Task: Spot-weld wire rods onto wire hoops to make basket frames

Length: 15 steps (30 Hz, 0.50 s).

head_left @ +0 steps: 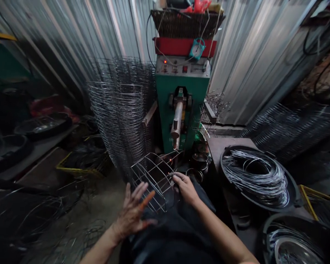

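Note:
A curved wire rack (151, 172) lies above my lap, its far edge by the electrode tip of a green spot welder (162, 110). My right hand (184, 187) grips the rack's right side, thumb and fingers closed on the wire. My left hand (134, 207) is spread open near the rack's left side, holding nothing; an orange covering wraps one finger. Whether that hand touches the wires I cannot tell. A few small orange sparks or glints show beneath the welder tip.
A tall stack of wire racks (118, 121) stands left of the welder. On the right, a table (222, 146) bears a black tub (293, 190) of wire rings (277, 179). Another tub (266, 227) is nearer. Yellow crates (71, 169) and loose wires lie at the left.

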Tool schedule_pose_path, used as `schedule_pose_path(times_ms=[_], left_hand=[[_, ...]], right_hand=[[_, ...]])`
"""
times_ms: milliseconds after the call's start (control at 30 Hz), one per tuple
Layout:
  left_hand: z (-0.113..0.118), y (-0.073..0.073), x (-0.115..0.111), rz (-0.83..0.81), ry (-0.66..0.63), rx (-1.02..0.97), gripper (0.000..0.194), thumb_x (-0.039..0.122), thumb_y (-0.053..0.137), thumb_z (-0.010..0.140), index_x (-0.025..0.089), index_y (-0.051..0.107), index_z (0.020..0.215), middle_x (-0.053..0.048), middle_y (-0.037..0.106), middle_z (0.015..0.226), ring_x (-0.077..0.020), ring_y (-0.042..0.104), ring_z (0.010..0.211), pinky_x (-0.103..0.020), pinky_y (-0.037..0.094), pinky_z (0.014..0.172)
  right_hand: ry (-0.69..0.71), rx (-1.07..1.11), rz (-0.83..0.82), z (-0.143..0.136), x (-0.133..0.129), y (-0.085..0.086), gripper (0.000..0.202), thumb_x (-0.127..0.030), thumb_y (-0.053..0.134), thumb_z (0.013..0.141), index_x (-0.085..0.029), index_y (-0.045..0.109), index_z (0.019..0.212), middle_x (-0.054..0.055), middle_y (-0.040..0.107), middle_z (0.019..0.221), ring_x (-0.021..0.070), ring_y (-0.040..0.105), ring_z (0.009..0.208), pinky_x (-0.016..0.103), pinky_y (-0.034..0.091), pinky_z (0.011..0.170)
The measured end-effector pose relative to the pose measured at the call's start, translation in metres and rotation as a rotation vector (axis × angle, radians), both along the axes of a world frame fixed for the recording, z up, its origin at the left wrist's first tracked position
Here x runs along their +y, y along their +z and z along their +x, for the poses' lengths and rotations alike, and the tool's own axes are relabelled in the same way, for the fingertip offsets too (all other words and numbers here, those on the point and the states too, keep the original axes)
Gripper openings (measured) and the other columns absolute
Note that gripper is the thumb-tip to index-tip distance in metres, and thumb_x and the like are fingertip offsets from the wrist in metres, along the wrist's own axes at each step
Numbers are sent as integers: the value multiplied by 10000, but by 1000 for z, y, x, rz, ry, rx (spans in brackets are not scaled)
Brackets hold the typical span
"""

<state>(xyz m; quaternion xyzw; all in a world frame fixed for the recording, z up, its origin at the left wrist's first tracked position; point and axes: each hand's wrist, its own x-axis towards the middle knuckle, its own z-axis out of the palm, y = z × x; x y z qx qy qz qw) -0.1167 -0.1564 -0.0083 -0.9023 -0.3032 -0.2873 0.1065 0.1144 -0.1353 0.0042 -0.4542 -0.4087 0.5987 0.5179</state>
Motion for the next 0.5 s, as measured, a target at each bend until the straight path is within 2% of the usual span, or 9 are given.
schedule_pose_path(times_ms=[100, 200, 233, 300, 367, 433, 467, 500], left_hand=[[-9, -18, -18, -61, -146, 183, 685, 445, 555, 759, 291, 302, 1377, -124, 416, 1359, -295, 348, 1258, -614, -1, 1031], [-7, -20, -19, -101, -235, 177, 587, 329, 540, 788, 322, 356, 1345, -99, 483, 1298, -265, 411, 1208, -622, 0, 1029], [-5, -19, -16, -95, -273, 149, 572, 297, 541, 790, 329, 372, 1335, -93, 511, 1260, -257, 438, 1179, -620, 23, 1035], [-1, -17, -11, -64, -363, 99, 571, 227, 553, 780, 337, 395, 1318, -75, 553, 1167, -238, 486, 1113, -598, 93, 1051], [3, -15, -7, -34, -438, 51, 622, 171, 580, 752, 339, 386, 1319, -61, 561, 1095, -223, 514, 1057, -562, 174, 1057], [6, -13, -7, -60, -454, -33, 718, 160, 622, 715, 338, 332, 1347, -63, 539, 1085, -220, 522, 1030, -533, 244, 1046], [7, -12, -7, -109, -433, -104, 776, 180, 655, 689, 335, 300, 1362, -70, 521, 1102, -227, 518, 1031, -520, 284, 1030], [9, -10, -8, -190, -397, -191, 832, 211, 691, 655, 331, 281, 1369, -78, 503, 1126, -238, 511, 1041, -508, 325, 1007]], right_hand=[[-11, 106, -77, 1, -16, 13, 329, -418, 631, 680, -139, 651, 852, -26, 518, 579, 26, 323, 390, 171, 184, 379], [-25, 158, -151, 1, -30, 20, 341, -413, 638, 681, -137, 653, 882, -19, 548, 609, 12, 291, 371, 163, 163, 365], [-16, 155, -161, 3, -33, 21, 356, -429, 626, 696, -141, 653, 903, -13, 562, 624, 17, 307, 373, 162, 188, 364], [13, 68, -114, 15, -40, 22, 382, -469, 576, 742, -156, 651, 950, 8, 603, 677, 55, 429, 432, 176, 315, 407], [-27, -205, -3, 45, -54, 20, 372, -456, 560, 770, -182, 642, 1007, 36, 651, 818, 126, 577, 651, 231, 451, 586], [-236, -663, 17, 94, -82, 15, 334, -381, 600, 763, -204, 632, 1044, 49, 650, 1001, 169, 586, 907, 257, 445, 789], [-394, -915, -79, 122, -102, 11, 316, -340, 609, 762, -195, 633, 1043, 63, 644, 1037, 176, 573, 964, 256, 425, 835], [-564, -1158, -286, 151, -125, 7, 262, -308, 595, 776, -179, 650, 996, 76, 653, 1015, 177, 577, 967, 248, 417, 842]])
